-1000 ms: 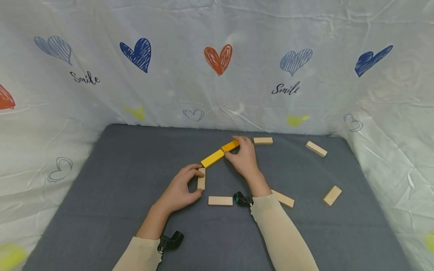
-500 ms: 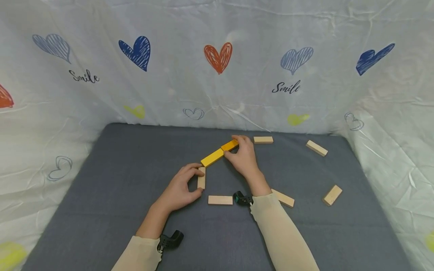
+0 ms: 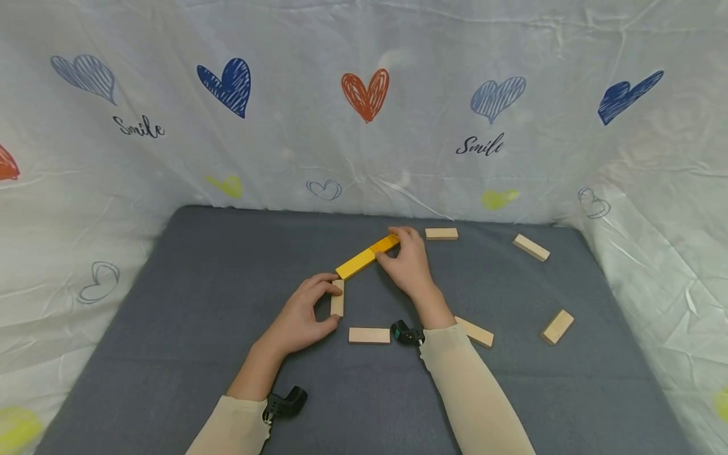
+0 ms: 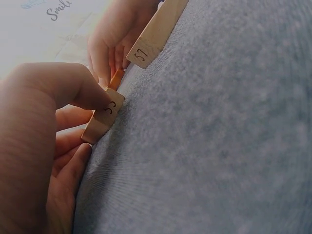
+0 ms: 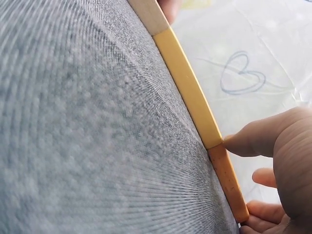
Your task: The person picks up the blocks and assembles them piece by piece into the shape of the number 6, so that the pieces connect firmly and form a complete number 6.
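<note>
My left hand (image 3: pixel 304 315) grips a plain wooden block (image 3: pixel 337 298), thumb at its near end and fingers at its far end. Handwritten digits show on that block's end in the left wrist view. From its far end a yellow block (image 3: pixel 356 263) runs diagonally away to the right, lying flat on the grey cloth. An orange block (image 3: pixel 383 243) continues the line, end to end with the yellow one. My right hand (image 3: pixel 411 262) pinches the orange block between thumb and fingers. In the right wrist view the thumb (image 5: pixel 243 141) touches where yellow and orange meet.
One plain block (image 3: pixel 369 335) lies nearest, between the forearms. Another block (image 3: pixel 476 333) is partly hidden by the right sleeve. More lie at the far side (image 3: pixel 441 234), far right (image 3: pixel 531 248) and right (image 3: pixel 557 327). A white sheet (image 3: pixel 364 158) with hearts hangs behind the grey cloth (image 3: pixel 239 253).
The orange block has shifted slightly in my right hand, so its sides now line up better with the yellow block. The left hand keeps its grip and place.
</note>
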### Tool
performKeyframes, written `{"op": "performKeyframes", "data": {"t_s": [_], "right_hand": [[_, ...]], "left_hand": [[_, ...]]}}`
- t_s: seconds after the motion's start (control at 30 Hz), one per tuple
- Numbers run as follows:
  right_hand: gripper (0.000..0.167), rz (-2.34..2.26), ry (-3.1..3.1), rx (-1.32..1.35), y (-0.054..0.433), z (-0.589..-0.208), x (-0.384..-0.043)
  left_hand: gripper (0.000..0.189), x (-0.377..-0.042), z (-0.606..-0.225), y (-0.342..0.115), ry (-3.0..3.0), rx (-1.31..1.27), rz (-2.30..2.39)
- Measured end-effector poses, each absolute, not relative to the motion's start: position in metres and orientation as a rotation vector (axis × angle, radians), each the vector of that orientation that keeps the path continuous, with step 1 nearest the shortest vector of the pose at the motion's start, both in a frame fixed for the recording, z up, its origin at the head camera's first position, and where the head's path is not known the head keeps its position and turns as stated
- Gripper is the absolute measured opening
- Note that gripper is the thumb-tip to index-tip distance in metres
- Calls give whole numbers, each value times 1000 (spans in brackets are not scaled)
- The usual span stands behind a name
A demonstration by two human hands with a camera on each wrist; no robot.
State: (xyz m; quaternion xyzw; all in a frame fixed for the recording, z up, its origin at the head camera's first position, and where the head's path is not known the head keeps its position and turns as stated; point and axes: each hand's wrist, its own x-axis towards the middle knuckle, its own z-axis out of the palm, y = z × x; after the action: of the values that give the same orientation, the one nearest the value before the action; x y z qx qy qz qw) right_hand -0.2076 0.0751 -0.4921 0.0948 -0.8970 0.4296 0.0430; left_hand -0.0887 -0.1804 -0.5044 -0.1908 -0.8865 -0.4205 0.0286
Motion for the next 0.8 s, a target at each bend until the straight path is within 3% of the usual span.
{"op": "performKeyframes", "data": {"t_s": [0.8], "right_hand": [[53,1259,-2657,323,82,-481,-211]], "left_hand": [[42,-89,-504,-181,-2741,-593,-1292]]}}
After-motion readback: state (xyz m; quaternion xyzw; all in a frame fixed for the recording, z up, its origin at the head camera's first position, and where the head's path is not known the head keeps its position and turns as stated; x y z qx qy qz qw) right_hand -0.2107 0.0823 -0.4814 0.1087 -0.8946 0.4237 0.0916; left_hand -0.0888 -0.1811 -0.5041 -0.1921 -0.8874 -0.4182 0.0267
